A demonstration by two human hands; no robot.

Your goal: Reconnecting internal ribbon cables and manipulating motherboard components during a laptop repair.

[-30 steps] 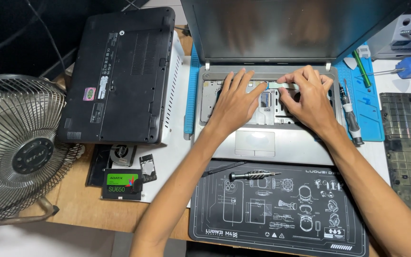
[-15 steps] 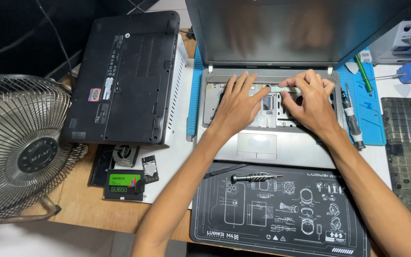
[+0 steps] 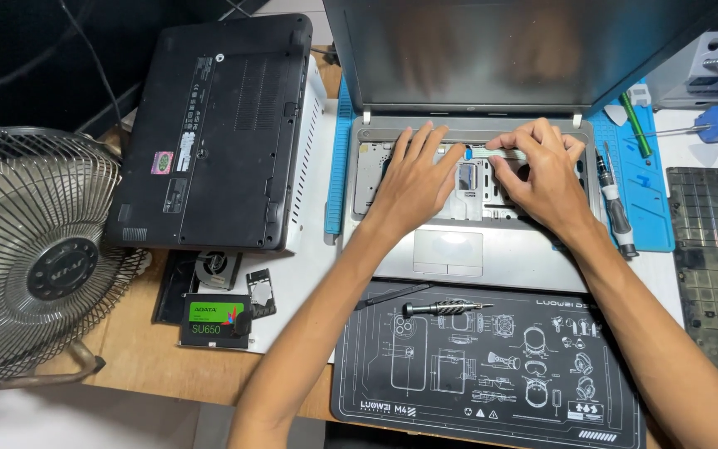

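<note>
While my left hand (image 3: 413,179) presses flat and empty on the open laptop (image 3: 475,241), my right hand (image 3: 542,170) pinches the flat ribbon cable (image 3: 492,154), which runs left-right between both hands, nearer to my right.

Wooden table (image 3: 155,366) under silver laptop (image 3: 492,249), black laptop (image 3: 218,133), fan (image 3: 35,258), black mat (image 3: 492,366).

Your open laptop (image 3: 492,241) sits mid-tabletop (image 3: 147,366). Left of it lies a closed laptop (image 3: 218,133), with the fan (image 3: 35,258) further left. Before you lies a mat (image 3: 492,366) with a screwdriver (image 3: 446,308) on it. Right of the open laptop lies another screwdriver (image 3: 614,208).
</note>
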